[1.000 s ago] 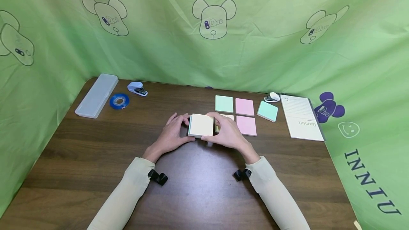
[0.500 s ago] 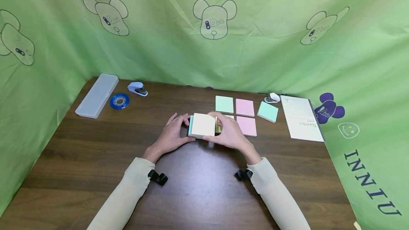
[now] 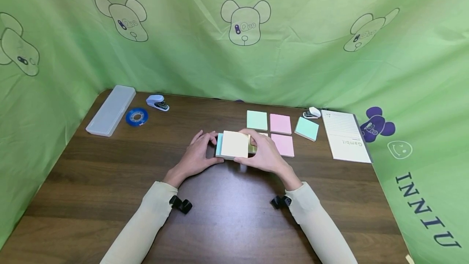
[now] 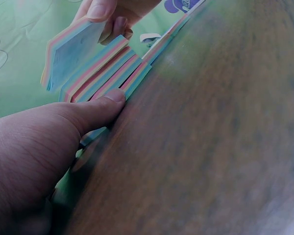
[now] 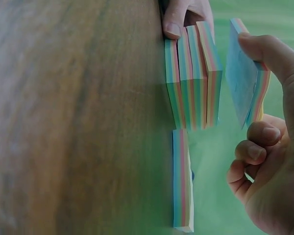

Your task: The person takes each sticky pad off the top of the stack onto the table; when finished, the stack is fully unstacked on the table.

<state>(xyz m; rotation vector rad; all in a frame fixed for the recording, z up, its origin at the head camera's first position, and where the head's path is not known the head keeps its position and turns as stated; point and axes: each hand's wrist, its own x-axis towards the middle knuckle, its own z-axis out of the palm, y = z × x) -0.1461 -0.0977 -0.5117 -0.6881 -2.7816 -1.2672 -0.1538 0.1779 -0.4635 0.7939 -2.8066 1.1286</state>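
Head view, left to right. At the upper left of the table (image 3: 91,199) lay a clear plastic case (image 3: 111,109), a blue tape roll (image 3: 137,116) and a small stapler (image 3: 157,102). At centre, the left hand (image 3: 198,156) rested against the left edge of a stack of sticky-note pads (image 3: 219,145), its thumb (image 4: 95,110) pressed to the lowest pad; whether the other fingers curled round the stack cannot be told. The right hand (image 3: 264,154) pinched one pad (image 3: 235,144) between thumb and curled fingers and held it tilted just above the stack, not touching it, as the wrist views showed. Right of centre lay loose pads, a green one (image 3: 257,119), two pink ones (image 3: 280,123) and a second green one (image 3: 307,127); further right a second small stapler (image 3: 311,112) and a lined notepad (image 3: 345,134) near the frame's right edge.

Risk, as judged: a pad set down off-square could overhang and slide, since the stack was braced on one side only; a push from the right hand might shear the lower pads apart.

Appearance: the held pad had a pale yellow top face and a light blue underside (image 5: 241,73), with edges banded pink, yellow, green and blue; the stack (image 5: 193,78) showed three such pads, aligned and flat on the wood
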